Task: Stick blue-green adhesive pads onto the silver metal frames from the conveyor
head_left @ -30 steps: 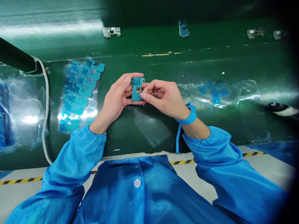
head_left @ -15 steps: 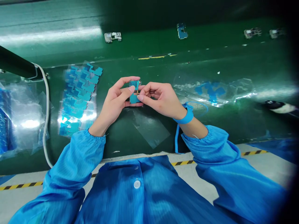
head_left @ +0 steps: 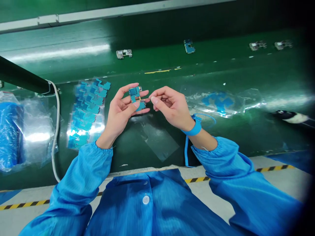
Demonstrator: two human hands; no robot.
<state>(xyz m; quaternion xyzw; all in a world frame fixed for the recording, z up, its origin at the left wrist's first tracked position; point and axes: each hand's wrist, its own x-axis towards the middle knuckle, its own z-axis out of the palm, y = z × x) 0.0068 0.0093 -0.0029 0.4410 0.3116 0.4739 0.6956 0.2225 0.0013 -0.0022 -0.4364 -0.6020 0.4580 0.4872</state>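
My left hand (head_left: 120, 106) holds a small teal circuit board (head_left: 136, 97) between its thumb and fingers, and the board is tilted. My right hand (head_left: 171, 106) is a short gap to the right, not touching the board. Its fingertips are drawn together, and nothing shows between them. A blue antistatic wrist strap (head_left: 194, 130) circles my right wrist, with a coiled blue cord (head_left: 186, 152) hanging from it. To the left of my left hand lies a clear plastic sheet of teal parts (head_left: 87, 114).
Similar boards (head_left: 189, 46) and metal-shielded boards (head_left: 124, 53) sit along a green belt (head_left: 157, 70). A film with teal pieces (head_left: 218, 101) lies right; a clear film scrap (head_left: 158, 139) lies below my hands. A blue-filled plastic bag (head_left: 10, 134), white cable (head_left: 56, 131) and black pipe (head_left: 22, 75) are left.
My right hand has let go of the board and moved right, opening a gap. The board now sits tilted in my left hand. The whole view has shifted slightly.
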